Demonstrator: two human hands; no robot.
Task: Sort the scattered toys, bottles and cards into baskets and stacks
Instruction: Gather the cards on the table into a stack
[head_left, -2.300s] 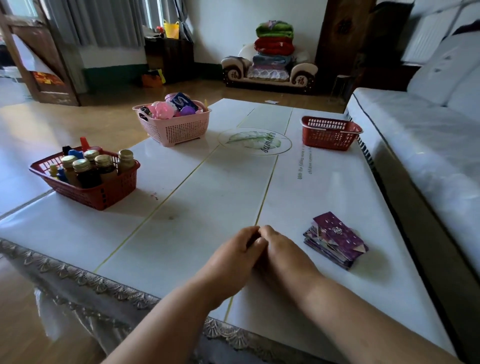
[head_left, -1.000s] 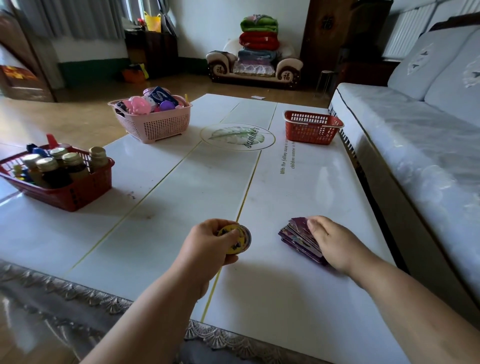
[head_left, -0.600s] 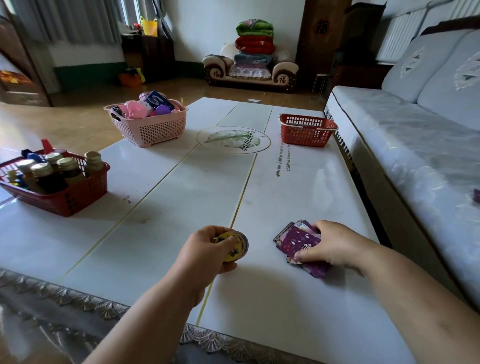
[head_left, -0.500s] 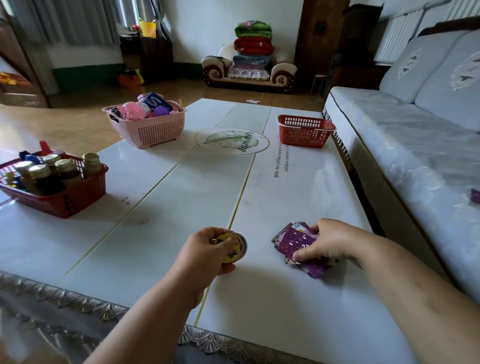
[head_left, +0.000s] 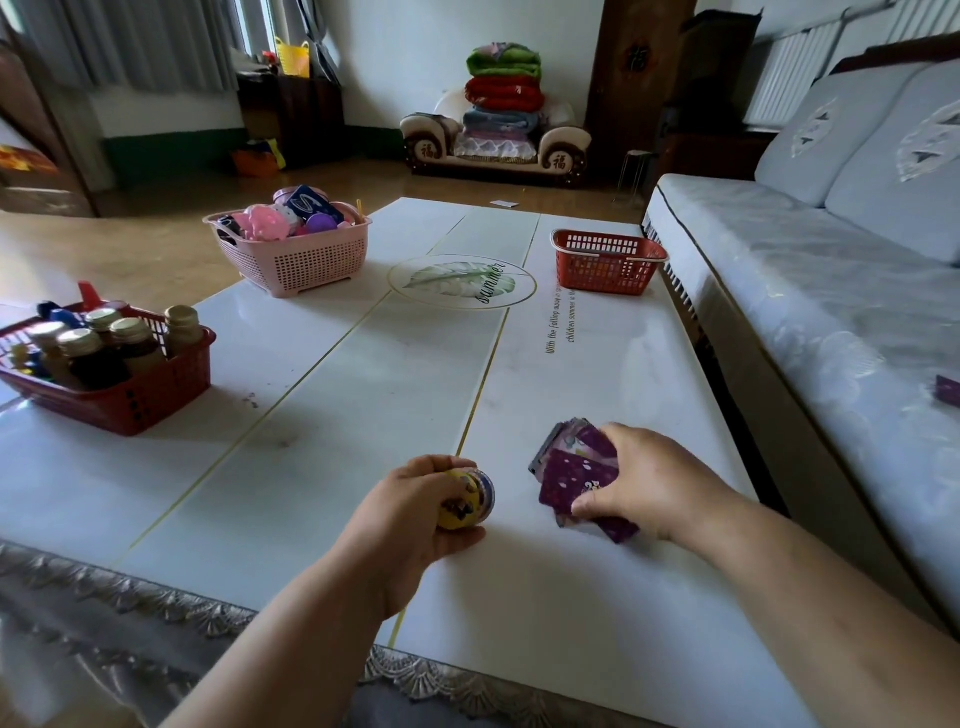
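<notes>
My left hand (head_left: 402, 525) grips a small round yellow and blue toy (head_left: 467, 500) just above the white table (head_left: 332, 415), near its front edge. To the right, my right hand (head_left: 649, 475) holds a loose stack of purple cards (head_left: 574, 473) that lies on the table, fingers and thumb curled round it. A red basket (head_left: 130, 400) with several bottles stands at the left. A pink basket (head_left: 306, 262) full of toys stands further back. A smaller red basket (head_left: 605, 265) stands at the far right; its inside is hidden.
A grey sofa (head_left: 810, 291) runs along the table's right side, with one purple card (head_left: 948, 389) lying on its seat. A lace cloth edge (head_left: 156, 603) hangs over the table's front. Wooden floor lies to the left and behind.
My hands came apart from the table's middle. The left one picked up the round toy; the right one went to the card stack and closed round it, tilting the top cards.
</notes>
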